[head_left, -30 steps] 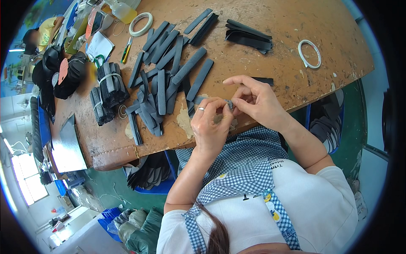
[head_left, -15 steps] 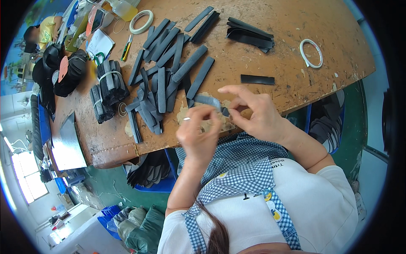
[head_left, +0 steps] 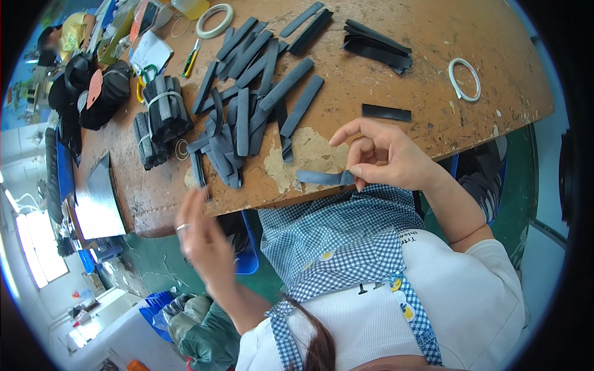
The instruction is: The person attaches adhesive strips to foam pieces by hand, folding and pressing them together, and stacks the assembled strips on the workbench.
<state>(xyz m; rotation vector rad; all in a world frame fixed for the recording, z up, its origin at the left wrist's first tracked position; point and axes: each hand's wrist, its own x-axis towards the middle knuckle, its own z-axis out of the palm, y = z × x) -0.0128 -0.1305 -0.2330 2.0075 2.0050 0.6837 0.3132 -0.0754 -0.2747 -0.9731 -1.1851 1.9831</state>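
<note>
My right hand (head_left: 387,157) pinches one end of a narrow dark grey strip (head_left: 317,177) between thumb and fingertips. The strip's other end points left, over the table's front edge above the checked apron. Well to the left, my left hand (head_left: 207,238) is smeared by motion, with its fingers stretched out and nothing seen in them. Its fingertips are just below the low end of a loose pile of grey strips (head_left: 243,123). A single black strip (head_left: 387,112) lies flat beyond my right hand.
A stack of black strips (head_left: 377,48) and a white tape roll (head_left: 464,80) lie at the far right. Tied strip bundles (head_left: 166,111) stand left of the pile, near a cutter knife (head_left: 190,59) and another tape roll (head_left: 215,21). A person (head_left: 73,34) is at the far left.
My left hand has moved away from the right hand, left and down, and its fingers have straightened. The strip has come nearer the table's front edge in my right hand.
</note>
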